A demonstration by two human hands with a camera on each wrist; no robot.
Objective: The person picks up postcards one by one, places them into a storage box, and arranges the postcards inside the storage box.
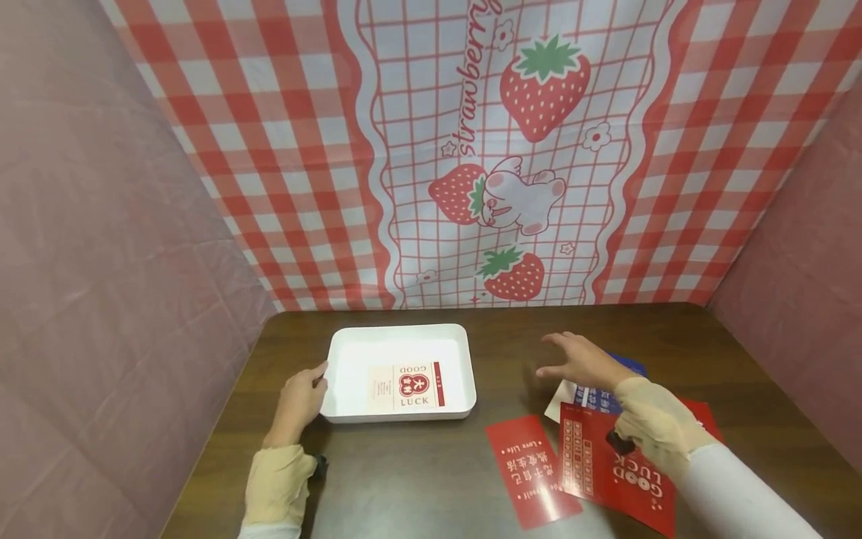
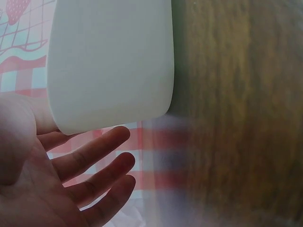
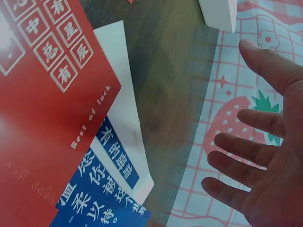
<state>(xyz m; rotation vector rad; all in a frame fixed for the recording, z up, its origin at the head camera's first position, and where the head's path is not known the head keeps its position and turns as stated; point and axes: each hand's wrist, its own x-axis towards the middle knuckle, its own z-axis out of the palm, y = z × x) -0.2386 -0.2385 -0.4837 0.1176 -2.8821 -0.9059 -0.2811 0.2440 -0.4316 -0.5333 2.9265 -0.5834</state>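
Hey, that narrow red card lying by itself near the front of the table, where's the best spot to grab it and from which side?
Probably by its far short end. The narrow red card lies flat on the table, so a grip needs an edge to lift. Its right long edge sits close against the big red card; the far end is bare and nearest the right hand, which hovers open. Come from above, slide a fingertip under, then pinch.

A cream "GOOD LUCK" card (image 1: 406, 387) lies flat inside the white tray (image 1: 400, 335) on the table.

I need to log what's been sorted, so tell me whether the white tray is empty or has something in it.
Not empty. The white tray holds one cream card printed GOOD LUCK, lying flat on its floor. The left hand touches the tray's left edge.
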